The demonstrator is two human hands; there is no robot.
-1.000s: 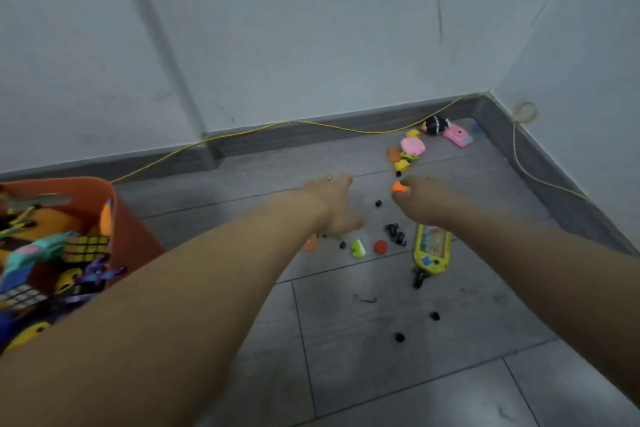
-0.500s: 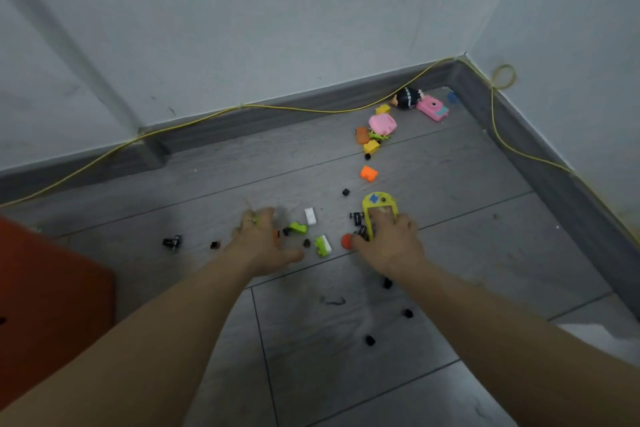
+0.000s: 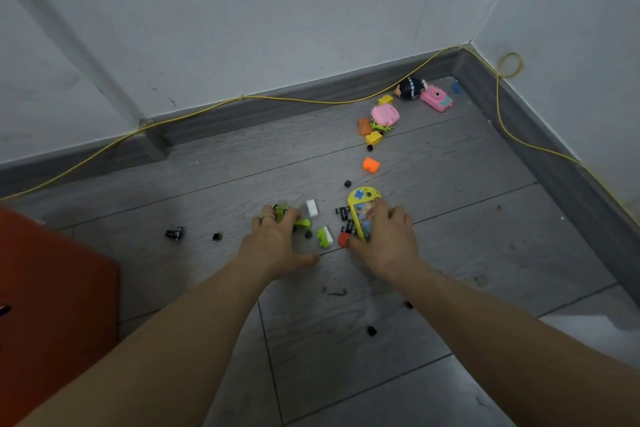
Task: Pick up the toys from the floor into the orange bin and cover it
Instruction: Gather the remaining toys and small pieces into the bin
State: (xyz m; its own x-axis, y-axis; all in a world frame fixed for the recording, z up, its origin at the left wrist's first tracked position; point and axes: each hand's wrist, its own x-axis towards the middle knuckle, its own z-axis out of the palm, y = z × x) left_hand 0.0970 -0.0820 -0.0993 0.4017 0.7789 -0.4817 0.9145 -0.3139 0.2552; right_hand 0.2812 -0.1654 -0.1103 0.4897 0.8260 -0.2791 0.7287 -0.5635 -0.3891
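- The left hand (image 3: 277,246) lay palm down on the grey wood-pattern floor (image 3: 485,253), fingers spread over a cluster of small lime-green plastic bricks (image 3: 298,220); whether any brick was actually gripped could not be determined.
- The right hand (image 3: 388,239) rested on the lower half of a flat yellow plastic handheld game toy (image 3: 362,204), fingers draped across its face and thumb at its left edge. The toy lay flat on the floor; a closed grip was not established.
- A white brick (image 3: 312,208), a green-and-white brick (image 3: 325,237) and a red round piece (image 3: 343,239) lay between the two hands.
- Further toys remained near the far corner: an orange block (image 3: 371,164), a pink rounded toy (image 3: 385,114), a pink toy camera (image 3: 436,99) and a black-and-white figure (image 3: 411,88).
- The orange plastic bin (image 3: 52,305) stood at the left edge of view, well apart from the hands; its opening was out of frame and no cover was visible.
- Assessment: the game toy appeared rigid, light and smooth-faced, so liable to slip under a flat palm. Taking it by its long side edges is advised.
- Assessment: the bricks appeared hard, light and easily scattered; gathering them by scooping seems preferable to single pinches.
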